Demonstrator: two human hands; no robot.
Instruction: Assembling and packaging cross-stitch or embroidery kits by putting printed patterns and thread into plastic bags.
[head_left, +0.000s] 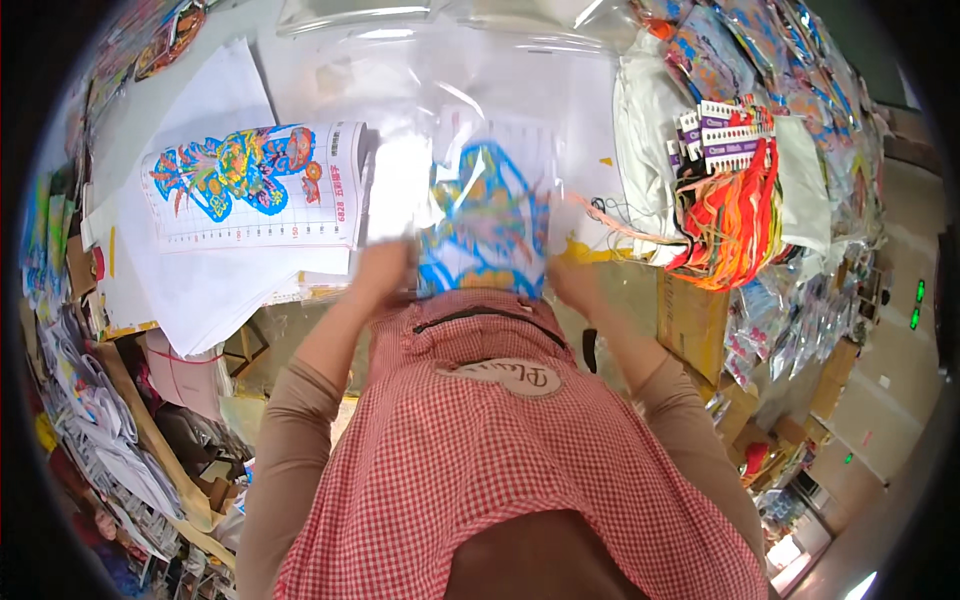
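A folded cross-stitch fabric [485, 215] with a blue-edged, many-coloured print lies at the table's near edge, against my apron. Glossy clear plastic [478, 95] spreads over and beyond it; whether the fabric is inside a bag I cannot tell. At the fabric's left edge is my left hand [383, 272], and at its right edge my right hand [572, 284]. Motion smears both hands, so their fingers and any grip do not show. Left of them, a similar printed fabric [240, 180] rests in a roll on white sheets [185, 290].
Bundles of red and orange embroidery thread [735, 230] on punched cards [735, 135] sit at the right on white cloth. Plastic-wrapped packets [800, 70] pile up behind them. A cardboard box [690, 325] stands below the table's right side. Stacked papers [105, 420] fill the lower left.
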